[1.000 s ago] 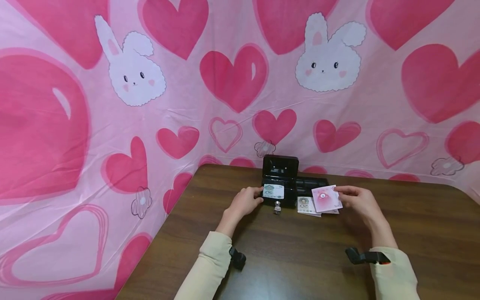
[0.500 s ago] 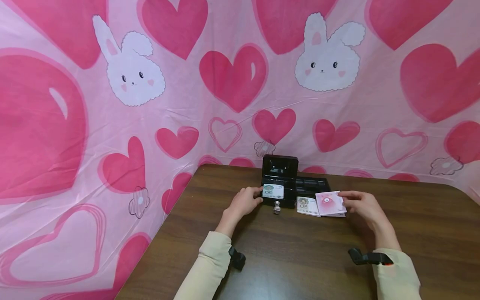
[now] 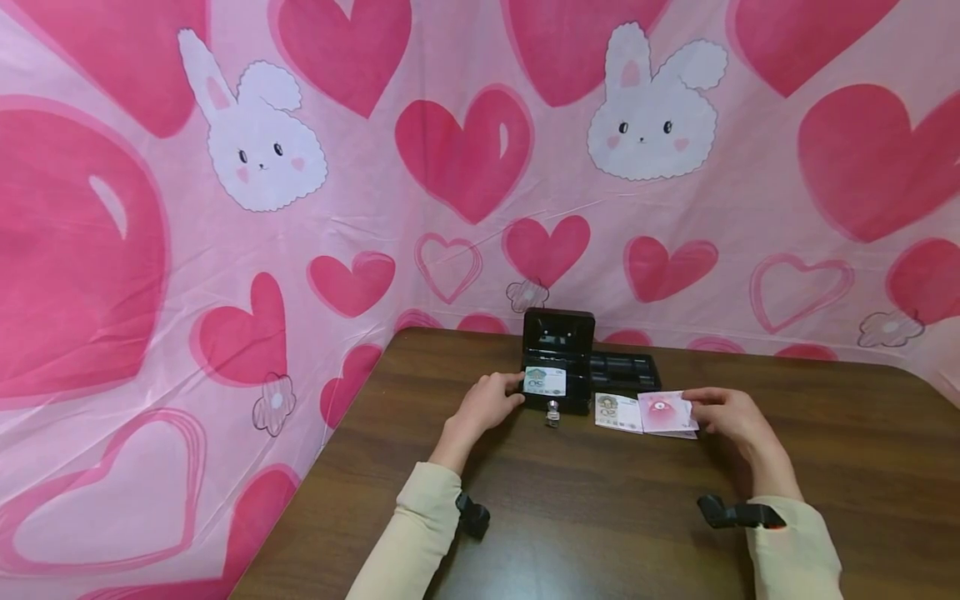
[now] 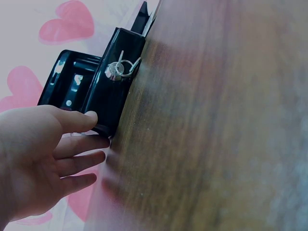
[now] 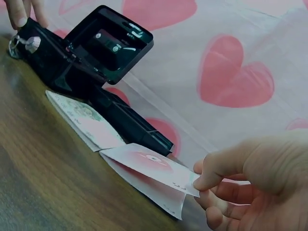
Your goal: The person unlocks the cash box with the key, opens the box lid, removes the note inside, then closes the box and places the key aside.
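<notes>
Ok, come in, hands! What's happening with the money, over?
Left hand touching black cash box, lid open. Right hand pinching pink banknote by its edge. Green banknote in box. Nothing plainly blocking either hand.

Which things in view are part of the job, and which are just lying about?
In the job, apparently:
pink banknote, pinched by the right hand
open black cash box, touched by the left hand
green banknote, in the box
brownish banknote, on the table

Probably just around:
black compartment tray, beside the box, untouched
keys, at the box's front
heart-print backdrop
</notes>
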Motion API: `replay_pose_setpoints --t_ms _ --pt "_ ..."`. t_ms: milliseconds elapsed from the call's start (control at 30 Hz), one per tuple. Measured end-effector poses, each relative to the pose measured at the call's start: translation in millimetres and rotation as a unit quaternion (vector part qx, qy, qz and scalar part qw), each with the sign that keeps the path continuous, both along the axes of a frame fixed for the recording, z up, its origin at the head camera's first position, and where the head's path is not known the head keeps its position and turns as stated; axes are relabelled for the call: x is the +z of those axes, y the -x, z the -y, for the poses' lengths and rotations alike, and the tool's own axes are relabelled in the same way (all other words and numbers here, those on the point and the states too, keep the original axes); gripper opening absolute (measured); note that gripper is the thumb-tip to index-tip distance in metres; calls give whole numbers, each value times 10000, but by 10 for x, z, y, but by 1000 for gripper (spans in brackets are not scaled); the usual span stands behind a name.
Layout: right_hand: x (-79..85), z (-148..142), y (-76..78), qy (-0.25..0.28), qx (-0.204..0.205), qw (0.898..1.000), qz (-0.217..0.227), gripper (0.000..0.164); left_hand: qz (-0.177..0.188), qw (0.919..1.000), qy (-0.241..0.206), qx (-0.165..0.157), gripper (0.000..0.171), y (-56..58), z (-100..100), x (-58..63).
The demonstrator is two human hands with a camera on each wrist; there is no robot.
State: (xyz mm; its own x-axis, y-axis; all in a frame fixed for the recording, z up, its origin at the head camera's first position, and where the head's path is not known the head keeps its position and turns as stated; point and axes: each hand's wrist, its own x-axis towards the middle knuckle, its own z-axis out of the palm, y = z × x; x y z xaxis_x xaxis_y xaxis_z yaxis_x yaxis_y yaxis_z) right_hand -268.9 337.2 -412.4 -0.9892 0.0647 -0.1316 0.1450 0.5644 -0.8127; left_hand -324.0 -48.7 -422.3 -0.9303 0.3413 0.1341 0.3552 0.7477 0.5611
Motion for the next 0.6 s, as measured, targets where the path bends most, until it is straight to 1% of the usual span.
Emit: replay_pose_setpoints --t_ms 167,333,600 --pt "-21 -6 6 -106 -30 9999 24 46 24 10000 -27 -10 46 -3 7 -3" --pt "26 8 4 -169 -71 9998 -16 46 37 10000 -46 6 46 -2 4 -8" --pt "157 153 -1 -466 261 9978 -388 48 -47 10000 -20 3 46 1 6 -11"
